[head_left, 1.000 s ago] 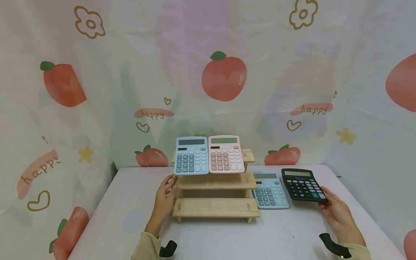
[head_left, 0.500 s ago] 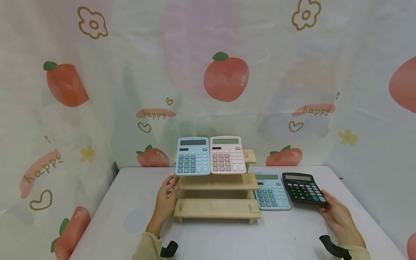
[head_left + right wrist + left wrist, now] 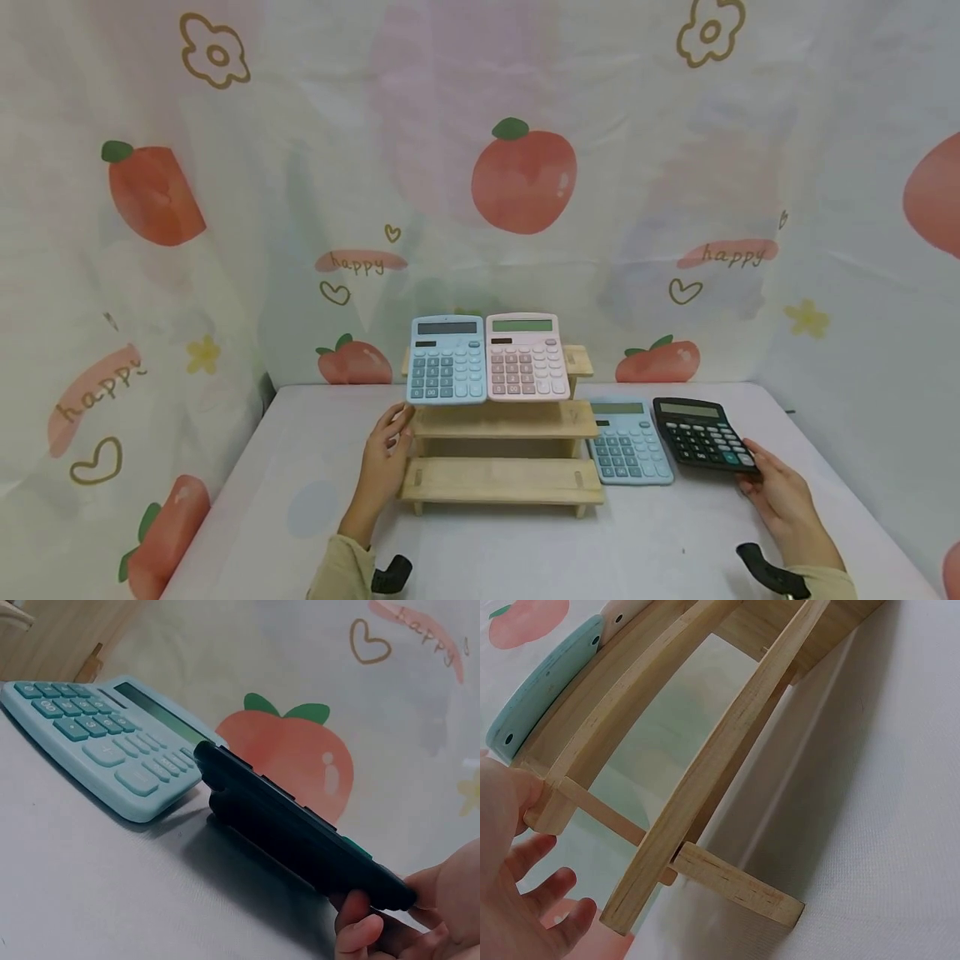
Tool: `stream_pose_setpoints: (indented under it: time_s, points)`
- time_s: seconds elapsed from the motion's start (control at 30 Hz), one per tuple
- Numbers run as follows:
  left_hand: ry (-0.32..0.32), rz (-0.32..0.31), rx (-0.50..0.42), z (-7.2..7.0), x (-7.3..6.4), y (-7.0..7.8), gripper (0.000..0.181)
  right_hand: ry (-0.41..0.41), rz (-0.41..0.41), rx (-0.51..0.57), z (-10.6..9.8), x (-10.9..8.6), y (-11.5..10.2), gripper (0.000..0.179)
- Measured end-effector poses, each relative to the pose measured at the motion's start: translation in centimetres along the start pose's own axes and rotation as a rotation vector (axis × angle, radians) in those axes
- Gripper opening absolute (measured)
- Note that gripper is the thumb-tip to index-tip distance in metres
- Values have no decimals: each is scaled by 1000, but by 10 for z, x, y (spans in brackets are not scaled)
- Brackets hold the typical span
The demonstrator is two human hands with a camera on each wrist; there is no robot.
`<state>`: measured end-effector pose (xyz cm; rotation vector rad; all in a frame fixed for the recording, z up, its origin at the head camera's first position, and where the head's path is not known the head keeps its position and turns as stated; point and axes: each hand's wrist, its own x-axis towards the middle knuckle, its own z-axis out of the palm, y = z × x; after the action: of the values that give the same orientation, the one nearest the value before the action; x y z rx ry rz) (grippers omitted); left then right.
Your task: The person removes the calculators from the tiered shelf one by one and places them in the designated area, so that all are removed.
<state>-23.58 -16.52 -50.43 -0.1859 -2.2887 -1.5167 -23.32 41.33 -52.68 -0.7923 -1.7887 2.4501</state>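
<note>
My left hand [image 3: 385, 467] is at the left end of a three-tier wooden display stand [image 3: 502, 480]. In the left wrist view its thumb and forefinger pinch the end of a board [image 3: 546, 814], while the other fingers stand off it. My right hand [image 3: 782, 500] grips a black calculator [image 3: 703, 435] by its near right corner. The right wrist view shows that calculator edge-on, tilted, its near end raised over the table. Left of it, a light blue calculator [image 3: 632, 443] lies beside the stand, its upper left part hidden behind a shelf.
Another blue calculator [image 3: 447, 360] and a pink calculator [image 3: 528, 358] lean side by side on the upper part of the stand. The table [image 3: 300, 533] has a white cover. Patterned cloth [image 3: 360, 150] with fruit prints hangs behind and at both sides.
The black calculator has come down slightly in my right hand, its far end lower than before. The head view has shifted a little. My left hand stays at the stand.
</note>
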Motion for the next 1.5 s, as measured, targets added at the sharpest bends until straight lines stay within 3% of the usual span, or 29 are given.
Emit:
stream_pose_setpoints:
  time_s: [0.13,0.37,0.57,0.77,1.0,1.5]
  points:
    - [-1,0,9,0,-1,0,37,37,1,-45,1,-1,1,34]
    - [-1,-10,4,-1,0,3,37,175,-57,-229,9,-4,0,20]
    - [-5,-9,7,-2,0,3,38,236,-121,-472,19,-4,-1,65]
    - [-2,-5,11,0,-1,1,37,215,-119,-589,20,-7,-2,71]
    - [-3,-7,10,1,1,4,38,196,-88,-602,20,-9,-6,80]
    - [1,-9,9,0,0,4,37,221,-170,-706,25,-13,-10,73]
